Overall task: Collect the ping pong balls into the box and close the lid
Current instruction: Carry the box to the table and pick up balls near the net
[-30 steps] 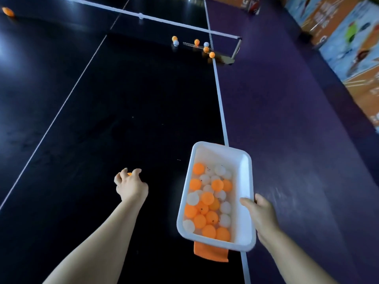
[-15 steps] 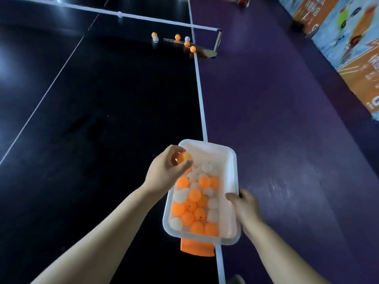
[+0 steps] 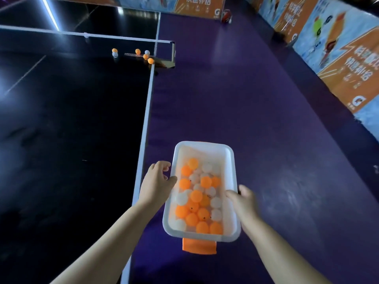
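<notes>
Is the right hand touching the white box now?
Touching. The head view shows the right hand gripping the right rim of the white box, its thumb lying over that rim.

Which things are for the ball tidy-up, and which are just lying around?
For the job: white box, gripped by the right hand; the balls inside it; loose balls near the net; orange piece under the box, perhaps its lid.
Just lying about: net; wall banners; red thing on the far floor.
</notes>
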Tool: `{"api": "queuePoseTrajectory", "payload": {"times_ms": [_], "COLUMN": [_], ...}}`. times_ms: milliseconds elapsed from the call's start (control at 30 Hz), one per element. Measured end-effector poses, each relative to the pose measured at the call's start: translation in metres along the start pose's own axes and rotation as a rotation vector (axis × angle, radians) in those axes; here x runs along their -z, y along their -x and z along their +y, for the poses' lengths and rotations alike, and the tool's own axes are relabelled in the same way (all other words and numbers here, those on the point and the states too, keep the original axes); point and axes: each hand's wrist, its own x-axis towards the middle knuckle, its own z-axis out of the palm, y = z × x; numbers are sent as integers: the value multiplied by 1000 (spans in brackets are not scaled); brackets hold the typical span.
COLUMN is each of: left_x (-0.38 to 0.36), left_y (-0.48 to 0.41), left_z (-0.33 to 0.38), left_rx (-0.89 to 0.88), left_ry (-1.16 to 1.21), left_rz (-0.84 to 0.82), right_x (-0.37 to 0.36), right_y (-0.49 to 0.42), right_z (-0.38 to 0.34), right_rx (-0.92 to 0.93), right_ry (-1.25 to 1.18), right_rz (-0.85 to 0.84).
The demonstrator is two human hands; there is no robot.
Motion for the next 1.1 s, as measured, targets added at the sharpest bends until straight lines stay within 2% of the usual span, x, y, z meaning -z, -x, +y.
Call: {"api": "queuePoseTrajectory", "payload": {"times_ms": [133, 333, 500, 733, 967, 1100], "left_x": [-46, -73, -94, -116, -104, -102], "left_y": [6, -19, -67, -195, -334, -396], "left_z": [26, 62, 91, 121, 150, 161], "left_rx": [77, 89, 130, 172, 200, 288], "left_ry": [73, 55, 81, 113, 106, 130], "left_rz": [-121, -114, -107, -98, -42, -9], "right_x": [48, 69, 80, 60, 22, 1], "right_y": [-29, -76, -127, -246, -363, -425], "right_z": [2, 3, -23, -92, -168, -202], "right_rx": [49, 3, 25, 84, 99, 82], "right_ry": [31, 0, -23, 9, 41, 51], "right_rz": [40, 1, -20, -13, -114, -205]}}
